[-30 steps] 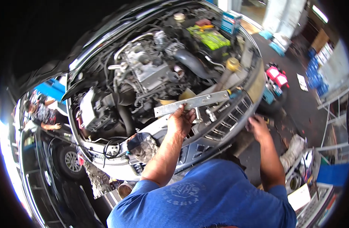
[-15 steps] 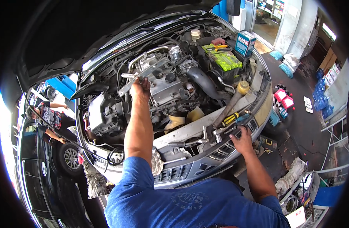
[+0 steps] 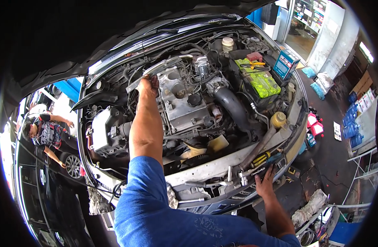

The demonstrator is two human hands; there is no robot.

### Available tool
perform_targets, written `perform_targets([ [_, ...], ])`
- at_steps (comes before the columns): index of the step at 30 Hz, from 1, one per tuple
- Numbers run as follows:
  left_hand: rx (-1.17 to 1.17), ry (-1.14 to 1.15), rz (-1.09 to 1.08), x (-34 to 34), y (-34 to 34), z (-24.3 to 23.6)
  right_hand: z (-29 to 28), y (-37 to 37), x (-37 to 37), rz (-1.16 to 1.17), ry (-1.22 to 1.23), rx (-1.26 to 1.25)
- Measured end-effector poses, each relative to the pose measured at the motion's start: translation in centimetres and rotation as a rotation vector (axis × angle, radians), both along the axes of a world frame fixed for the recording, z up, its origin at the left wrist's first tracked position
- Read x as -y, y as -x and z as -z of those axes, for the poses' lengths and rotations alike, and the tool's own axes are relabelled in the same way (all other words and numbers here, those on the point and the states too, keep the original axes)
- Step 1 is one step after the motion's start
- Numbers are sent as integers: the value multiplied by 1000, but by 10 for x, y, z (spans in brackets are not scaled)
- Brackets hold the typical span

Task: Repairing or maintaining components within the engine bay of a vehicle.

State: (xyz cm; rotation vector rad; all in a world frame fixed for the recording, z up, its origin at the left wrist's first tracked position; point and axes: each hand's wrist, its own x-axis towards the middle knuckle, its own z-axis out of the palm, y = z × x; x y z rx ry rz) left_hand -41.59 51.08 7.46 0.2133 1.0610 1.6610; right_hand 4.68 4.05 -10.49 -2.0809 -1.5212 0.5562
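Note:
My left hand (image 3: pixel 148 84) reaches over the engine (image 3: pixel 180 109) and grips a flat metal bar (image 3: pixel 132 87) near the upper left of the valve cover, beside curved pipes. My right hand (image 3: pixel 266 181) rests on the front edge of the car (image 3: pixel 294 158), fingers apart and extended, next to several tools, among them yellow-and-black screwdrivers (image 3: pixel 261 159) and metal wrenches or sockets (image 3: pixel 243 178).
A green battery (image 3: pixel 261 82) with pliers and a teal box (image 3: pixel 285 65) sit at the bay's right. The raised hood (image 3: pixel 74 37) hangs overhead. Another person (image 3: pixel 45 136) bends by a dark car at left. Blue water bottles (image 3: pixel 349 123) and a metal rack (image 3: pixel 357 177) stand right.
My left hand has carried the bar from the front edge up and left over the engine. My right hand has moved left and down onto the car's front edge. The view has shifted with my head.

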Motion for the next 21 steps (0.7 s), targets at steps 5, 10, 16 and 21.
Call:
perform_targets([
  [5,-56,36,19,-36,-3,20,23,-3,0,6,-129,-34],
  [10,-11,38,-24,-65,7,29,22,-3,-3,-42,-130,-48],
  [16,-1,77,38,-77,-7,28,15,-1,-4,-67,-137,-3],
  [21,-30,72,106,-81,1,34,16,-2,-5,-67,-138,-1],
])
